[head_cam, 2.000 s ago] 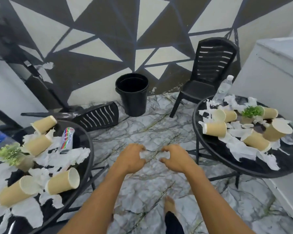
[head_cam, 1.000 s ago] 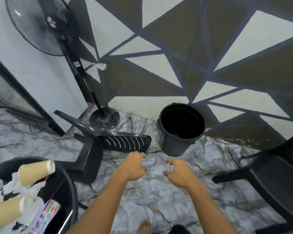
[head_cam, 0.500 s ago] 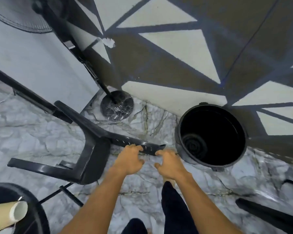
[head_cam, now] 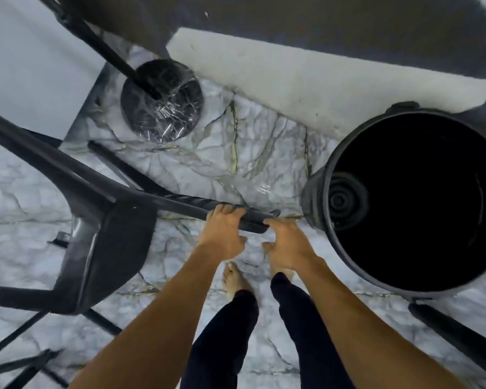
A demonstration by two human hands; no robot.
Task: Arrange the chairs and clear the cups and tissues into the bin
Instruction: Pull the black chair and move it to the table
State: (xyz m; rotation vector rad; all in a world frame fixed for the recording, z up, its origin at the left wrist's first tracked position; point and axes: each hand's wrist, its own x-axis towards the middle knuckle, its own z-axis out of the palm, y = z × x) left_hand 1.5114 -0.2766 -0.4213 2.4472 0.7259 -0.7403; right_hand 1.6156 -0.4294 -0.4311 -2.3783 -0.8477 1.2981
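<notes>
One floor (head_cam: pixel 236 164): pale veined marble that carries everything here; its far edge meets the wall.
wall (head_cam: pixel 292 74): a white band along the floor's far edge, with dark paint above it.
chair (head_cam: pixel 107 242): black plastic, tipped over on its side on the left half of the floor. Its legs point left and its slatted back reaches right toward the bin.
bin (head_cam: pixel 313 197): black, round and upright with its mouth open. The inside is dark and rings show on the bottom. It stands at the floor's far edge on the right, against the foot of the wall. It is just beside the tip of the chair back; whether they touch I cannot tell.
fan base (head_cam: pixel 162 101): a black disc wrapped in clear film, with a pole slanting up to the left. It sits by the floor's far edge, beyond the chair.
legs (head_cam: pixel 225 332): in dark trousers, with bare feet on the floor between chair and bin.
left hand (head_cam: pixel 222 237): its fingers (head_cam: pixel 227 210) are curled over the top rail of the chair back and grip it.
right hand (head_cam: pixel 291 244): just beside the left hand, at the rail's end. Its fingers touch the tip and the thumb is spread below. Whether they close round the rail cannot be told.
</notes>
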